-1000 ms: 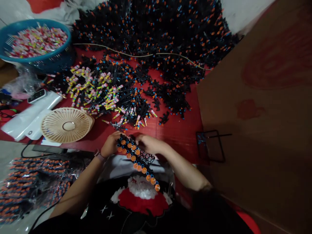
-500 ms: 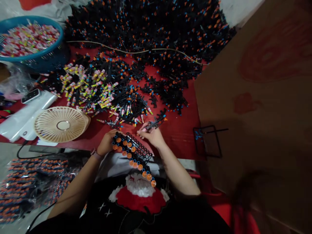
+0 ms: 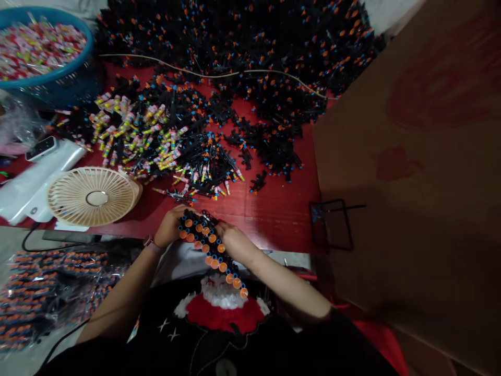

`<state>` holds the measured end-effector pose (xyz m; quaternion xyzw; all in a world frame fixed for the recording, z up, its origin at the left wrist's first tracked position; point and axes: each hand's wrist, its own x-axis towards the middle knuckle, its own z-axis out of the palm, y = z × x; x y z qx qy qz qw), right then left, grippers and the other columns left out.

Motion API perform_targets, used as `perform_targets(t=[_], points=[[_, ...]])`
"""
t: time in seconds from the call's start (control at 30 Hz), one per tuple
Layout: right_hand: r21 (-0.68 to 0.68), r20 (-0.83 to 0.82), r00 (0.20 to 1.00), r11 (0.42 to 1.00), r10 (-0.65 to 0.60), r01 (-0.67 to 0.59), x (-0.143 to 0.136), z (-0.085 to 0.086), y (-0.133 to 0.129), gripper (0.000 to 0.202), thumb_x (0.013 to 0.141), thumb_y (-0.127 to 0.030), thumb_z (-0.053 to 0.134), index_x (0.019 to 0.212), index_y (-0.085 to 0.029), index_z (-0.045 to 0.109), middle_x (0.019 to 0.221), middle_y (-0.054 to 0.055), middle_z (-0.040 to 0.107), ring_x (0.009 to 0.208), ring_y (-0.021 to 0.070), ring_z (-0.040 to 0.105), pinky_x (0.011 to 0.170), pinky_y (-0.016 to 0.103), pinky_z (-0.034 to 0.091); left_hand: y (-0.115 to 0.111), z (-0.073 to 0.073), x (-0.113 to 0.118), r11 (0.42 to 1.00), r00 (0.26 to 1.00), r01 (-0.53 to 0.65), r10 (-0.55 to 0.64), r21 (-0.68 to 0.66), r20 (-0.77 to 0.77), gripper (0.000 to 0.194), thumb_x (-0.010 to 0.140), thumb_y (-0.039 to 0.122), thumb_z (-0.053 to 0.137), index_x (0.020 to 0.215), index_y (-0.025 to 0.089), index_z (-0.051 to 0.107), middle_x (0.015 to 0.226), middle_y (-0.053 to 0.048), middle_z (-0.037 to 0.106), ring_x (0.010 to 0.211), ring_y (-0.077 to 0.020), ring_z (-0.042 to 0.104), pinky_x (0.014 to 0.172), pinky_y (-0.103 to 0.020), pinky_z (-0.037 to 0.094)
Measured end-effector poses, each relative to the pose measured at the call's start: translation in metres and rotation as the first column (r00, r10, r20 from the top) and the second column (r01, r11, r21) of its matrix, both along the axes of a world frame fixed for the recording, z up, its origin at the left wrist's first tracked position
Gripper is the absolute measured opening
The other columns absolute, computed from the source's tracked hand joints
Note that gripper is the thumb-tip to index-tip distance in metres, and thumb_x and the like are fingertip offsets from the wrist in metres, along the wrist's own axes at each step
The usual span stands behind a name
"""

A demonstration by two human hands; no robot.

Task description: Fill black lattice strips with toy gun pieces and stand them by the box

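My left hand (image 3: 169, 225) is closed on the upper left end of a black rack (image 3: 207, 215) at the table's front edge. Rows of black toy pieces with orange cups and blue rings (image 3: 205, 248) stand in the rack, slanting down toward my lap. My right hand (image 3: 234, 241) is at the rack's right side, its fingers closed around a black piece whose orange cup (image 3: 221, 248) shows beside the hand. The fingertips of both hands are partly hidden by the rack and pieces.
Piled black toys (image 3: 235, 42) cover the back of the red table (image 3: 274, 219), with small colourful tubes (image 3: 168, 151) nearer. A cream fan (image 3: 97, 198), blue basket (image 3: 58, 83), bagged pieces (image 3: 35, 292) and phone (image 3: 41, 148) lie left. Cardboard (image 3: 422, 209) and a black wire frame (image 3: 332, 224) are right.
My right hand has moved down and left from above the table to the rack, with a black toy. One more orange cup shows on the rack's right side. A small black cluster now lies on the table.
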<state>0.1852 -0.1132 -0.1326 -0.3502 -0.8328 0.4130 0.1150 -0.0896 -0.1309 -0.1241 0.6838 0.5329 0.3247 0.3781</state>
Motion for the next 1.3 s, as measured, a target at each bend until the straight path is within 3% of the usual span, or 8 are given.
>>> perform_targets(t=[0.17,0.23,0.33,0.5,0.8,0.93,1.1,1.3], points=[[0.006,0.012,0.974,0.974,0.225,-0.225,-0.001,0.029,0.044,0.027,0.09,0.001,0.064,0.091,-0.022,0.076,0.091,0.004,0.075,0.084,0.0206,0.069,0.079,0.031,0.057,0.0,0.0,0.0,0.999,1.0,0.021,-0.02,0.037,-0.023,0.022,0.097,0.033,0.068,0.097,0.021,0.086,0.1,-0.011,0.082,0.099,-0.027,0.075,0.095,-0.042,0.061],[0.13,-0.046,0.998,0.991,0.048,-0.041,-0.011,0.039,0.067,0.028,0.098,-0.004,0.059,0.107,-0.021,0.079,0.105,0.007,0.075,0.098,0.0235,0.07,0.092,0.036,0.058,-0.001,-0.002,0.0,0.999,0.999,0.024,-0.023,0.045,-0.024,0.022,0.097,0.033,0.067,0.098,0.02,0.086,0.1,-0.011,0.082,0.101,-0.0271,0.075,0.096,-0.042,0.06],[0.325,-0.082,0.973,0.917,-0.215,0.23,-0.042,0.041,0.09,0.034,0.105,-0.023,0.07,0.138,-0.019,0.075,0.134,0.016,0.068,0.124,0.0328,0.061,0.11,0.05,0.053,-0.001,-0.003,0.0,0.999,0.999,0.018,-0.017,0.049,-0.036,0.023,0.096,0.036,0.069,0.097,0.02,0.085,0.098,-0.01,0.082,0.101,-0.0275,0.075,0.099,-0.043,0.059],[0.435,0.038,0.982,0.888,-0.186,0.152,-0.075,0.028,0.093,0.04,0.105,-0.032,0.074,0.144,-0.022,0.074,0.138,0.018,0.067,0.125,0.0364,0.051,0.104,0.052,0.048,-0.001,-0.001,0.001,1.0,0.999,0.0,0.0,0.014,-0.046,0.022,0.094,0.037,0.069,0.093,0.021,0.085,0.092,-0.008,0.081,0.097,-0.0277,0.075,0.1,-0.045,0.06],[0.439,0.038,0.944,0.854,-0.329,0.28,0.024,0.005,0.102,0.046,0.095,0.002,0.056,0.121,-0.021,0.085,0.131,0.015,0.068,0.12,0.03,0.061,0.108,0.045,0.052,0.0,0.0,0.001,1.0,1.0,0.001,-0.001,0.015,-0.005,0.023,0.093,0.039,0.071,0.094,0.02,0.085,0.099,-0.011,0.083,0.1,-0.0281,0.075,0.098,-0.044,0.06],[0.267,0.0,0.861,0.83,-0.509,0.49,0.032,0.015,0.064,0.029,0.105,-0.02,0.06,0.129,-0.018,0.077,0.111,0.012,0.074,0.103,0.0271,0.071,0.093,0.038,0.058,-0.001,0.01,0.005,0.998,0.999,-0.02,0.019,-0.052,-0.027,0.027,0.095,0.04,0.067,0.096,0.019,0.084,0.103,-0.01,0.083,0.104,-0.027,0.074,0.101,-0.042,0.059],[0.084,0.441,0.65,0.749,-0.619,0.657,0.051,0.019,0.01,0.039,0.089,-0.047,0.089,0.107,-0.017,0.07,0.095,0.014,0.076,0.084,0.0297,0.074,0.074,0.035,0.053,-0.002,0.016,0.008,0.996,0.998,-0.036,0.031,-0.088,-0.061,0.026,0.092,0.037,0.067,0.098,0.018,0.084,0.107,-0.01,0.083,0.105,-0.0259,0.073,0.102,-0.038,0.058],[-0.333,0.024,0.825,0.773,-0.565,0.54,0.072,0.003,-0.001,0.03,0.091,-0.047,0.08,0.085,-0.023,0.063,0.086,0.005,0.073,0.077,0.022,0.069,0.07,0.031,0.053,0.0,0.009,0.009,0.99,0.993,-0.082,0.071,-0.116,-0.095,0.028,0.088,0.036,0.065,0.099,0.018,0.084,0.105,-0.01,0.082,0.104,-0.0252,0.07,0.105,-0.038,0.057]])
